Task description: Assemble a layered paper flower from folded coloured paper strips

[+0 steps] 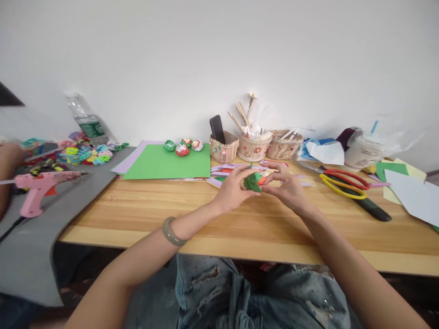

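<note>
Between my two hands, just above the wooden table (206, 219), is a small folded-paper flower (253, 182) with pointed green leaves and an orange part on its right. My left hand (235, 188) grips it from the left, fingers curled behind and thumb at the lower edge. From the right, my right hand (281, 185) pinches the orange side between thumb and fingers. Behind the hands lie strips of purple and red paper (226, 169), partly hidden by them. Several small finished paper flowers (182, 150) rest on a green sheet (164, 165) at the back left.
Decorated baskets (254, 147) with sticks and a dark phone-like object (217, 129) stand by the wall. To the right are scissors (346, 178), a plastic cup (365, 148) and paper sheets (416, 194). At left lie a pink glue gun (37, 187), a bottle (87, 121) and another person's arm (7, 171).
</note>
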`<state>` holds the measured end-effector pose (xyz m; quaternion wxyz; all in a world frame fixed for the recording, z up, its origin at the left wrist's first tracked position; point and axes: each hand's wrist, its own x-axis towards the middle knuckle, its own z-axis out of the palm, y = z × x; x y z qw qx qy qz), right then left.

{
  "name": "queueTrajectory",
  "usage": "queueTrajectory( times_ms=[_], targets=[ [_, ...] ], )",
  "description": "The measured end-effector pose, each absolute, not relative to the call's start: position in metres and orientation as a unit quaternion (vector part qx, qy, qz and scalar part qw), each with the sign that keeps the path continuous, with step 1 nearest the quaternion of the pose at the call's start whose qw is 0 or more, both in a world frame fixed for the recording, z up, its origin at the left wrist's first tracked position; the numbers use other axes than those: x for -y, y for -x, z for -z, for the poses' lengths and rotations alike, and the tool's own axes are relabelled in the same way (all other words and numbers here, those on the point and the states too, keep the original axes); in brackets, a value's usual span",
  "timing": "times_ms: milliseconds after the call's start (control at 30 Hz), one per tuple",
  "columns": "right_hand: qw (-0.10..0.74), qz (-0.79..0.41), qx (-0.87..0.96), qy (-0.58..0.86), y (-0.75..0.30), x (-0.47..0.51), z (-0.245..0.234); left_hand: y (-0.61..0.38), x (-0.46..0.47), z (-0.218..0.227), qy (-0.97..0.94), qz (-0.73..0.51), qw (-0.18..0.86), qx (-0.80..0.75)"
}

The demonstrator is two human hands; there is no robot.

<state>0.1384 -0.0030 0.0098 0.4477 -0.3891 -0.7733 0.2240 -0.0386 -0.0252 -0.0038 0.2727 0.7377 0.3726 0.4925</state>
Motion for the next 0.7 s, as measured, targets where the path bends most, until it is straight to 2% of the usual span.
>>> queueTrajectory(
  times_ms=[267, 533, 700],
  targets=[
    [0.461, -0.164, 0.780, 0.390, -0.136, 0.003, -0.009, 0.038, 0.024, 0.004, -0.707, -0.517, 0.295, -0.381],
    [0.520, -0.009, 0.754, 0.402, -0.131, 0.020, -0.017, 0.038, 0.018, 0.010, -0.675, -0.558, 0.302, -0.377],
    [0.509, 0.055, 0.766, 0.388, -0.129, 0.023, -0.016, 0.037, 0.019, 0.009, -0.673, -0.561, 0.300, -0.377]
  ],
)
